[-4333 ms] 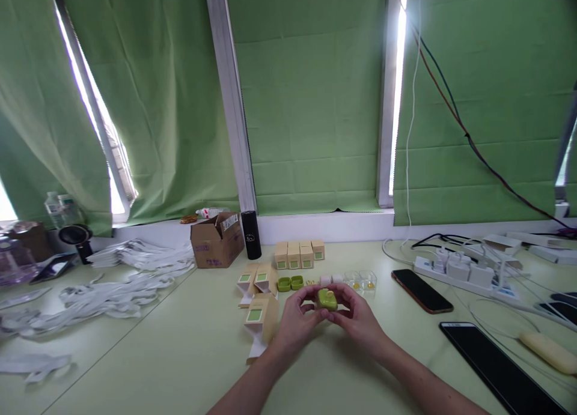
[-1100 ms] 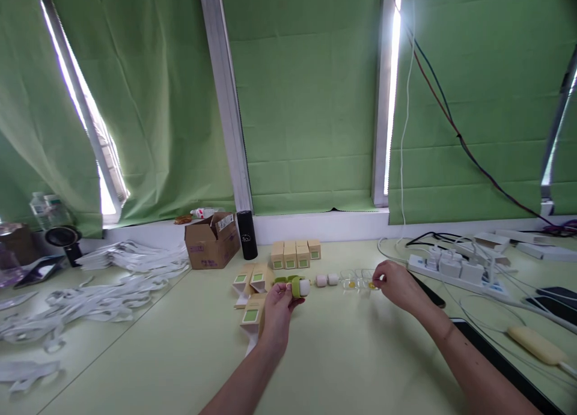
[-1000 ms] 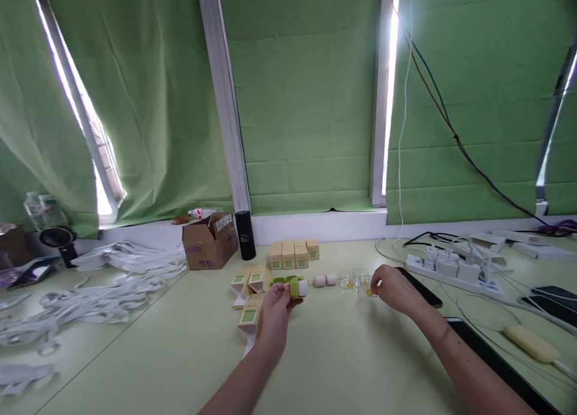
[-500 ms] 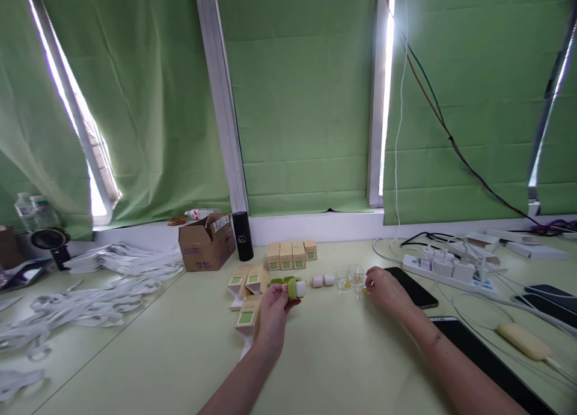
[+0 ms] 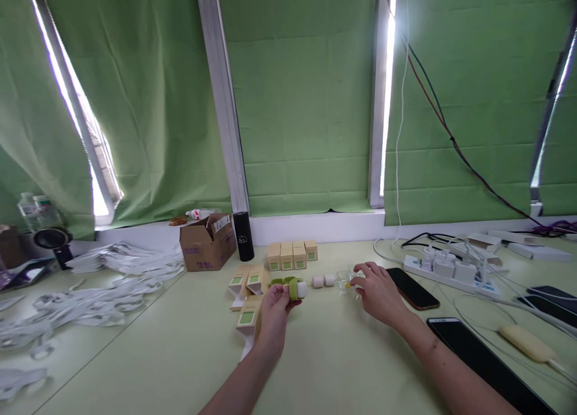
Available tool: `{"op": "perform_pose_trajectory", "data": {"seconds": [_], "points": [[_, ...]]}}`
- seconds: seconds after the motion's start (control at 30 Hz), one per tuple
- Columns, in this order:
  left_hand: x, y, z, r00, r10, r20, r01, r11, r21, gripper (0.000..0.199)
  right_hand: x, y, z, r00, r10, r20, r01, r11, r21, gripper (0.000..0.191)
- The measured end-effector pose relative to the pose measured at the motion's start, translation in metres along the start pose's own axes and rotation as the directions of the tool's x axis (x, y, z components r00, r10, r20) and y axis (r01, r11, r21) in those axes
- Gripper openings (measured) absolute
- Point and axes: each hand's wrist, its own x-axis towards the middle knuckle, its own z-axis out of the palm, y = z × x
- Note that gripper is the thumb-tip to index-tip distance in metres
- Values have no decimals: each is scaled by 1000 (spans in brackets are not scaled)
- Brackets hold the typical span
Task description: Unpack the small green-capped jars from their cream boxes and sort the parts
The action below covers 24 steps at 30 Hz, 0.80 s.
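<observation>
My left hand is closed around a small green case with a white rounded end sticking out to the right. My right hand reaches over several small clear cups, its fingers curved and apart; it covers some of the cups. Yellow bits show in the cups. Two small pale pieces, one pinkish and one white, stand between the hands. Beside my left hand are opened kraft boxes with green labels.
Closed small kraft boxes stand in a row behind. A cardboard carton and a black cylinder are at the back left. White straps pile up left. Phones, a power strip and cables lie right.
My right hand has moved left over the clear cups, and its fingers have spread from a pinch at the right-hand cup. My left hand still holds the green case in place.
</observation>
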Motion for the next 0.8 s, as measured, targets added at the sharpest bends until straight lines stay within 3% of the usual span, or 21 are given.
{"op": "perform_pose_trajectory", "data": {"seconds": [0.27,0.57,0.8], "points": [[1,-1,1,1000,4,3,-4,1000,0,46,-5,-5,20,997,-53,62,58,996,-75,47],[0,-2,1,1000,7,-1,-7,1000,12,45,-3,-9,24,997,-47,56,52,994,-96,48],[0,-2,1,1000,-13,8,13,1000,10,44,0,-10,16,997,-11,-76,10,1000,-8,38]]}}
